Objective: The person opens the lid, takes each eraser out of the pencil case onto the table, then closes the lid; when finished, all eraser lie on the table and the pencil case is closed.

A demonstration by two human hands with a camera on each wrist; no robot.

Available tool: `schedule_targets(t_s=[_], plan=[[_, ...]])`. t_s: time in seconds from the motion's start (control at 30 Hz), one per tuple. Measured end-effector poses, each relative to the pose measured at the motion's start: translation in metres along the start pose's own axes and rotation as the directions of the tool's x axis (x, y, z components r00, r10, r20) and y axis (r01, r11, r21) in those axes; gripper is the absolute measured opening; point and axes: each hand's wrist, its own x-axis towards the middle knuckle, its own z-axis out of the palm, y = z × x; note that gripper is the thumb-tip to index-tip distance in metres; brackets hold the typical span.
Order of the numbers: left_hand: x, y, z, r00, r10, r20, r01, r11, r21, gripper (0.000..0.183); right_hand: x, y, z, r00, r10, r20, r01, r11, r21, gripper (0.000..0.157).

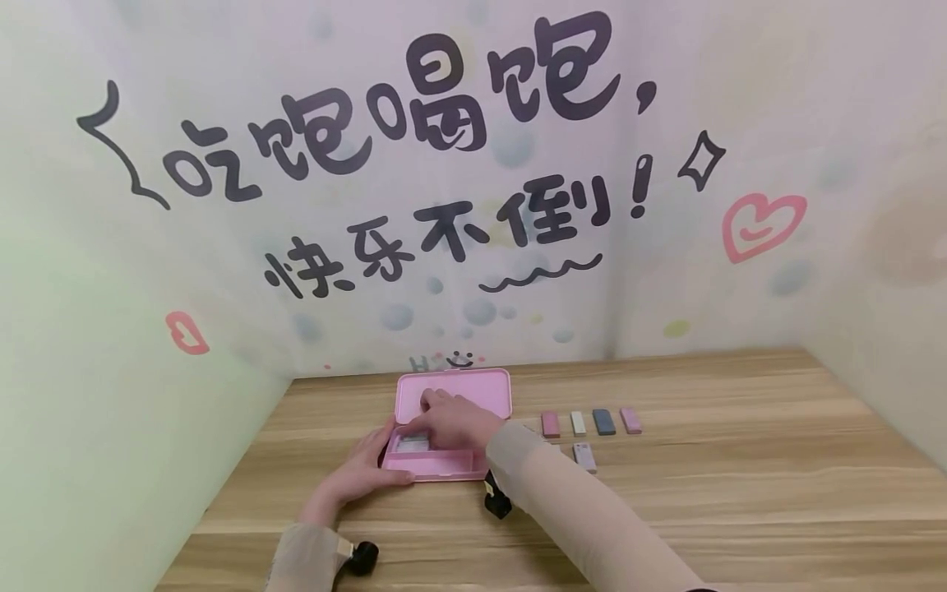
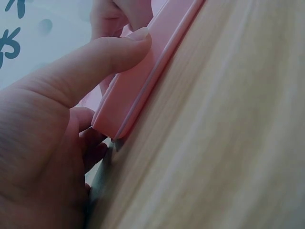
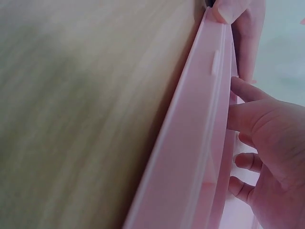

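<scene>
A pink pencil case (image 1: 432,465) lies on the table with its lid (image 1: 484,390) raised at the back. Around its left end, my left hand (image 1: 361,467) grips the case, thumb on the front wall and fingers at the far side. My right hand (image 1: 462,421) reaches over the case, its index finger and thumb dipping into the back left compartment. Whitish pieces (image 1: 413,445) lie in that compartment beside the fingertips. In the right wrist view the case's wall (image 3: 190,124) hides those fingertips, so whether they pinch anything is not visible. The other right fingers bend loosely.
Right of the case, small eraser-like blocks stand in a row: pink (image 1: 551,424), white (image 1: 578,423), dark blue (image 1: 603,422) and lilac (image 1: 630,420). A pale grey block (image 1: 584,457) lies in front of them. My right forearm partly covers this area. A printed wall (image 1: 444,312) rises behind.
</scene>
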Motion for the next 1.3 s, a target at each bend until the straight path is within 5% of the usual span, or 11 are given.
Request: schedule_targets(t_s=[0.73, 1.3], plan=[[-0.001, 0.007, 0.003, 1.000, 0.002, 0.006, -0.002, 1.000, -0.012, 0.111, -0.011, 0.008, -0.005, 0.996, 0.083, 0.045, -0.086, 0.993, 0.077, 0.052], [-0.001, 0.000, -0.001, 1.000, 0.021, 0.000, -0.021, 1.000, 0.021, 0.110, -0.031, 0.015, -0.031, 0.999, 0.025, 0.024, -0.029, 0.989, 0.145, 0.045]])
